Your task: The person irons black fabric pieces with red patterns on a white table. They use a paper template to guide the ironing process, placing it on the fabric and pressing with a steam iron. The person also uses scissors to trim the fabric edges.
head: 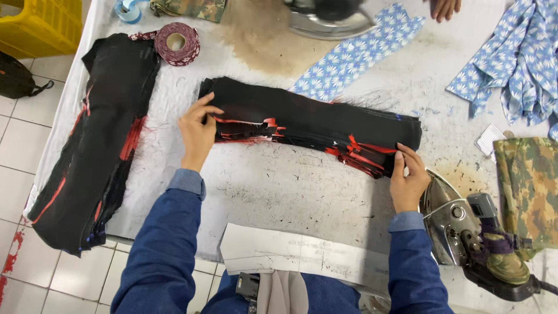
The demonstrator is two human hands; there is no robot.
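A long stack of black fabric strips with red edging (314, 119) lies across the middle of the white padded table (302, 192). My left hand (196, 131) grips the stack's left end, fingers curled over its top edge. At the stack's right end my right hand (407, 177) presses on the lower corner, fingers closed on the layers. Both arms wear blue denim sleeves.
A second pile of black and red cloth (93, 139) hangs over the table's left edge. A patterned tape roll (176, 42), a blue floral strip (357, 52), more floral cloth (517, 55), camouflage fabric (529, 186), two irons (465, 229) (328, 17) and another person's hand (446, 8) surround me.
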